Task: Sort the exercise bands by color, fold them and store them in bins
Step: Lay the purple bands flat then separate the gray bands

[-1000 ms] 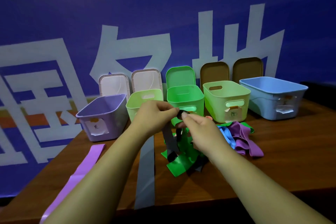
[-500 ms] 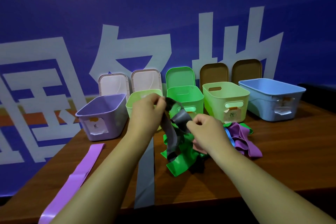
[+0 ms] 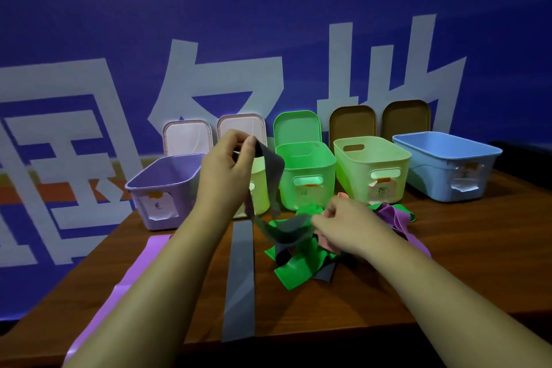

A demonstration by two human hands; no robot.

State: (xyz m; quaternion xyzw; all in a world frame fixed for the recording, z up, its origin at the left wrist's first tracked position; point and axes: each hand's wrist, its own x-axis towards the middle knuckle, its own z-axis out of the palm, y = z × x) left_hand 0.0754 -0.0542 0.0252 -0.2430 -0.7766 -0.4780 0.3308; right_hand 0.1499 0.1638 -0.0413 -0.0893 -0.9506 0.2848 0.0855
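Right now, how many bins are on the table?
5, in one row: purple bin far left, pale green bin half behind the left hand, green bin in the middle, yellow bin next, blue bin far right.

I see a grey band (image 3: pixel 272 165), a green band (image 3: pixel 294 275), a purple band (image 3: pixel 140 263), lilac bin (image 3: pixel 161 185), bright green bin (image 3: pixel 309 169), pale blue bin (image 3: pixel 442 169), brown bench (image 3: pixel 466 254)

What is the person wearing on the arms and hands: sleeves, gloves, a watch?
Nothing visible. The left hand and right hand are bare, without gloves, and both forearms are uncovered to the frame's edge: no sleeve, watch or wristband.
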